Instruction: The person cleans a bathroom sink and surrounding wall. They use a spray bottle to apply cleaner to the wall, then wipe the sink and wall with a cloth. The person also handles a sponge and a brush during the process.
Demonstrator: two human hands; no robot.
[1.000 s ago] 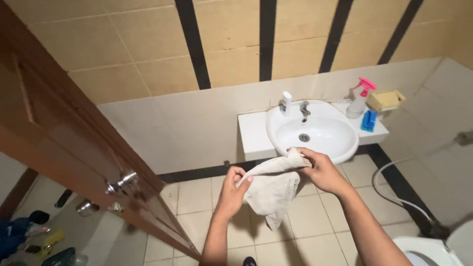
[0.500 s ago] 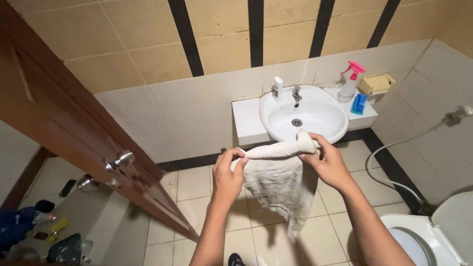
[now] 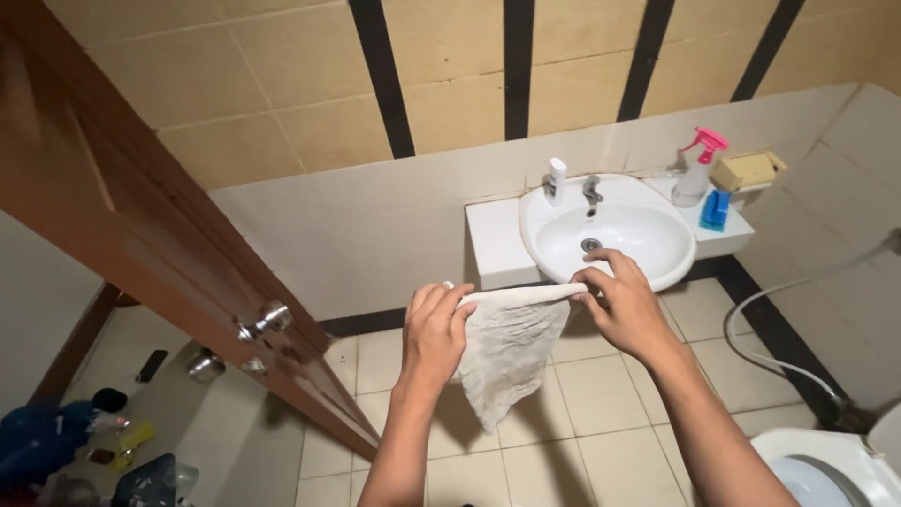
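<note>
- So, our left hand (image 3: 434,330) is clenched on the left end of a white cloth (image 3: 507,349), fingers curled over the top edge.
- Our right hand (image 3: 623,305) pinches the cloth's right end between thumb and fingertips, other fingers loosely bent.
- Between both hands we hold the cloth's top edge rolled and pulled out straight, roughly level; the rest hangs down to a ragged point above the tiled floor (image 3: 601,413).
- The cloth sits in the air in front of the sink, not touching it.
- Just behind our right hand we see a round white sink (image 3: 648,246) set in a white ledge, with a tap (image 3: 591,191) at its back rim.
- A small white bottle (image 3: 556,180) stands left of the tap.
- Right of the sink: a spray bottle (image 3: 695,169) with a pink head, a blue item (image 3: 715,210), a yellow sponge (image 3: 747,171).
- Left of us, an open brown door (image 3: 141,225) with a metal knob (image 3: 266,320).
- Bottom right, a white toilet (image 3: 826,469); a hose (image 3: 770,338) runs along the wall near it.
</note>
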